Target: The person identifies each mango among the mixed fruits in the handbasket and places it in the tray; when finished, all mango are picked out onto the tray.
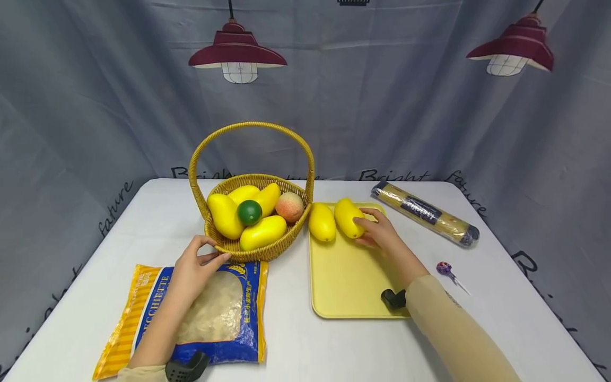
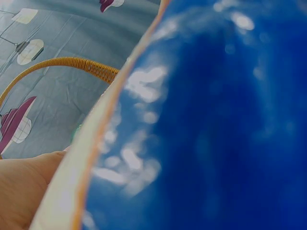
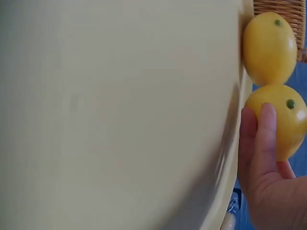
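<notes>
My right hand [image 1: 377,231] grips a yellow mango [image 1: 347,217] at the far end of the yellow tray [image 1: 343,281]. Beside it, close to the basket, lies a second mango [image 1: 322,223]; the right wrist view shows thumb and fingers round the held mango [image 3: 288,124]. My left hand [image 1: 195,268] pinches the near-left rim of a wicker basket [image 1: 272,252] with a tall handle. Several mangoes, a small green fruit [image 1: 250,212] and a peach [image 1: 289,207] fill the basket. In the left wrist view a blue wrapper [image 2: 216,120] hides most of the hand.
A blue and yellow pasta bag [image 1: 215,313] lies under my left forearm, in front of the basket. Back right is a long pack of spaghetti [image 1: 425,212]. A wrapped lollipop [image 1: 445,269] lies on the white table [image 1: 296,345], right of my right forearm.
</notes>
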Demonstrator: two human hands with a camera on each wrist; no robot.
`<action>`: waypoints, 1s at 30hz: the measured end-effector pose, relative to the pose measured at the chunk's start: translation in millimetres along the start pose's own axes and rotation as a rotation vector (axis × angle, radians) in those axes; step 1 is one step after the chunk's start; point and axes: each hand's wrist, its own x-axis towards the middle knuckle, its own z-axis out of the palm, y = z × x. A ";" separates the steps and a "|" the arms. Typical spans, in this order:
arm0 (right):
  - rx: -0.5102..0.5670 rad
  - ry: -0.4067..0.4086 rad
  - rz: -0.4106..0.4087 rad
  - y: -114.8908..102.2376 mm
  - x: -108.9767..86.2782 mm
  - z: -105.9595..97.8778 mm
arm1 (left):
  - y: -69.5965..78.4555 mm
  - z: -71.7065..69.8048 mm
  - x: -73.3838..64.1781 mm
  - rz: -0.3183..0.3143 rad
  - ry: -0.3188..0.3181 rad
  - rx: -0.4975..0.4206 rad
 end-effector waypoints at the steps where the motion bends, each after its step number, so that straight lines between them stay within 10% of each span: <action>1: 0.014 -0.006 0.018 -0.2 0.5 1.1 | 0.3 -0.2 -0.1 0.002 -0.002 0.004; 30: -0.044 0.015 0.113 -7.3 5.1 8.8 | -3.4 0.2 2.9 0.038 0.015 0.005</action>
